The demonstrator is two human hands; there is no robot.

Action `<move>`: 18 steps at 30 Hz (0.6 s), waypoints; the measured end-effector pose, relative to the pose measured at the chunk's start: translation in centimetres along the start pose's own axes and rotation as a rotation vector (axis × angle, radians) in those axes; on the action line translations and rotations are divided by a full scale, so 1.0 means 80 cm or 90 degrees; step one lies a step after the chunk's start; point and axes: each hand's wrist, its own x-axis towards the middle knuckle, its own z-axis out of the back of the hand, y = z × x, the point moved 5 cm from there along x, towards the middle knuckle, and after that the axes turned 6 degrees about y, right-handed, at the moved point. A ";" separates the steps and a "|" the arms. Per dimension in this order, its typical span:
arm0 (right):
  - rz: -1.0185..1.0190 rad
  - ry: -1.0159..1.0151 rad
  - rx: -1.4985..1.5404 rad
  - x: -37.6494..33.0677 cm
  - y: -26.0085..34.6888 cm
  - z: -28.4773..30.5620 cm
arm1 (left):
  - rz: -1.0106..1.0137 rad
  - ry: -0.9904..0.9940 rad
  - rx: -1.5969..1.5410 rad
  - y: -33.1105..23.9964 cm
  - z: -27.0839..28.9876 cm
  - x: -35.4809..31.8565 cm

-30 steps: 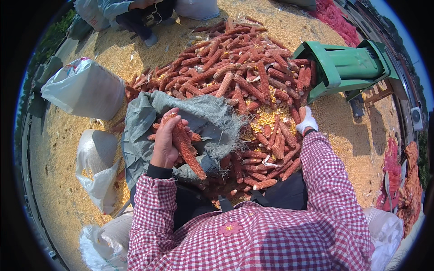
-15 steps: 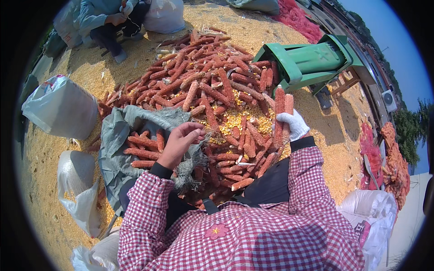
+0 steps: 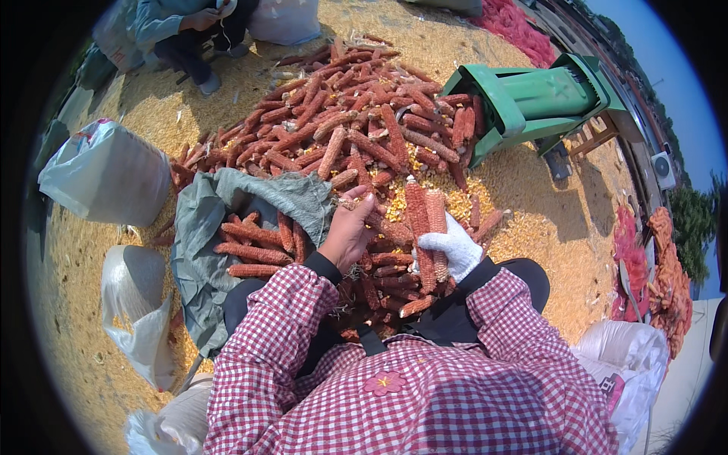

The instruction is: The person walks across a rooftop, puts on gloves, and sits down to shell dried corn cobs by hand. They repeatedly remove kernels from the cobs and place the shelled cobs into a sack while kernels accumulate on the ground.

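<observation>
The left hand (image 3: 349, 231), bare, hid part of the frayed rim of the grey-green woven sack (image 3: 201, 262) and some cobs behind it. Its thumb and fingertips were bent close together, but whether they pinched the rim or a cob could not be told. The right hand (image 3: 457, 249), in a white glove, was clamped around two upright corncobs, a dark red cob (image 3: 419, 227) and a paler cob (image 3: 436, 212), just beyond the sack's mouth; they concealed most of its fingers. Shadow made the cobs below, between the knees, hard to make out. More red cobs (image 3: 254, 246) lay inside the sack, its depth unseen.

A co-worker (image 3: 163, 23) at the top was cut off above the chest. Ahead, a big cob pile (image 3: 356, 114) reached the green machine (image 3: 531, 95), blocking the way to it. Loose kernels (image 3: 588, 235) covered the ground. An upright white sack (image 3: 110, 178) and a slumped white sack (image 3: 136, 292) stood to the left.
</observation>
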 end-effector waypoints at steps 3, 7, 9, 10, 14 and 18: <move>0.121 -0.132 -0.374 0.015 0.003 0.025 | 0.039 -0.010 -0.018 0.007 -0.004 -0.006; -0.009 -0.161 -0.780 0.022 -0.005 -0.036 | 0.060 0.046 -0.017 0.030 -0.009 -0.019; -0.041 -0.105 -0.827 0.025 -0.020 -0.035 | 0.062 0.071 0.086 0.022 -0.037 -0.041; -0.041 -0.094 -0.836 0.021 -0.026 -0.034 | 0.032 0.099 0.154 0.029 -0.034 -0.037; -0.022 0.030 -0.836 0.006 -0.026 -0.072 | -0.090 0.050 0.200 0.011 -0.026 -0.039; 0.208 0.107 -0.686 0.005 0.001 -0.088 | -0.060 0.028 -0.016 -0.024 -0.004 -0.028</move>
